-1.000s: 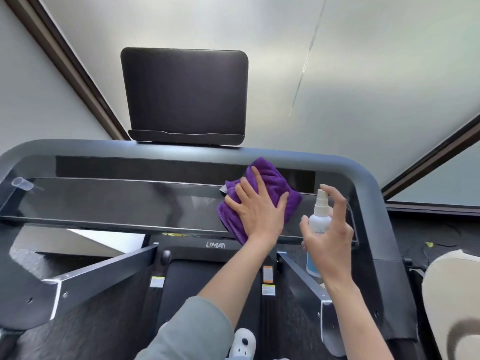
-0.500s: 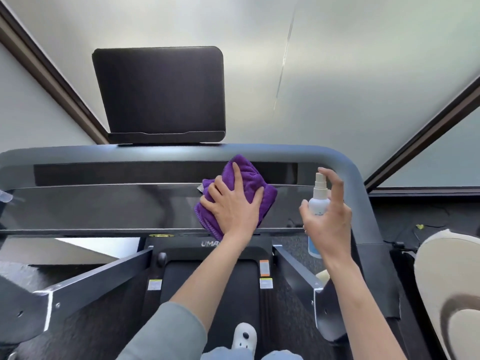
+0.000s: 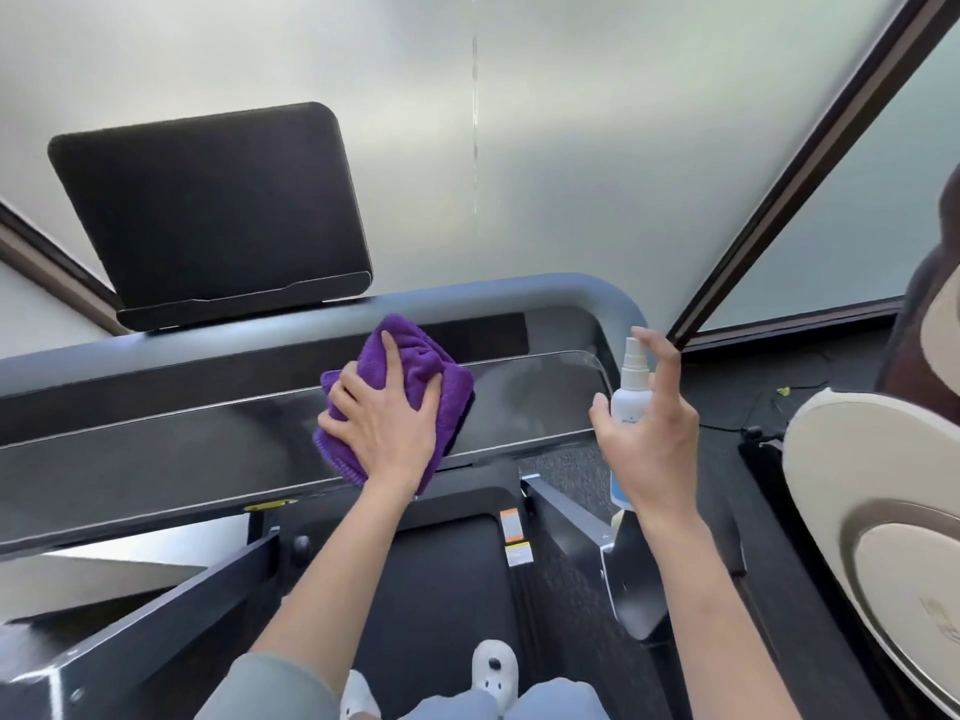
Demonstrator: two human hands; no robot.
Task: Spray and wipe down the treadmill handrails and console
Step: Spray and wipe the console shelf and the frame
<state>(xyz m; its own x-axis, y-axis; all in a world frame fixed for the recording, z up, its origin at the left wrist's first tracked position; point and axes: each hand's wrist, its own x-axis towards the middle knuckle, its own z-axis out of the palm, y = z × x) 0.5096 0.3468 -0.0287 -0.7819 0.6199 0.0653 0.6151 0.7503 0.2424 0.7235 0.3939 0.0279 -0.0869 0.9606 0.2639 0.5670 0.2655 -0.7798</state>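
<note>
Cloth (image 3: 410,379) shifted rightward along console (image 3: 182,449), pressed by flat-fingered L hand (image 3: 387,428); bottle (image 3: 631,394) gripped by R hand (image 3: 649,444) near console's right end; wiping progressing.

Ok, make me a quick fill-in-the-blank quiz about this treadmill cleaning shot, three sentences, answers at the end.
1. The left hand presses a cloth whose colour is ____.
2. The right hand holds a spray bottle, and the cap over its nozzle is coloured ____.
3. The cloth lies on the glossy console, toward its ____ end.

Missing words: purple; white; right
</note>
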